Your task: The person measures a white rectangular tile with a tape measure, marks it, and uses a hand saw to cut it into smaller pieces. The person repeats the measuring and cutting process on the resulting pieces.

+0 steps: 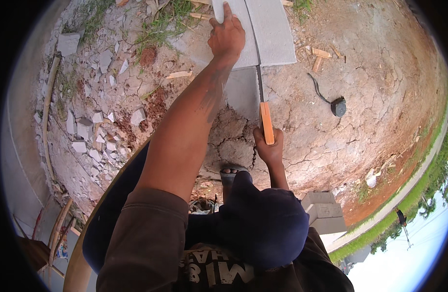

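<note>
One pale block [277, 36], one dark line along it, and a saw [266, 119] pointed down that line

The block lies ahead of the person, at the top of the view. Its far end is out of sight, so I can't be sure of its long axis, but the line on its upper face runs away from the person, leaning slightly left. The saw's blade meets that line at the block's near edge; from here I can't tell how far it reaches inside.

That alignment seems to be what the next stroke hangs on: orange handle, blade and line run nearly straight together. The right hand [271, 150] is wrapped around the handle, short of the block. The left hand [228, 38] is nearer, resting right on the block left of the line, index finger stretched forward, gripping nothing. No hand bears on the strip right of the line, so I judge that side freer to shift.

Cracked bare ground [306, 160] gives the pull some room, though a foot [228, 173] stands just left of its path. Wood scraps [321, 52] lie near the block's right edge, a tape measure [338, 107] well apart from the blade, and white rubble [85, 127] beyond the left forearm [177, 131].
</note>
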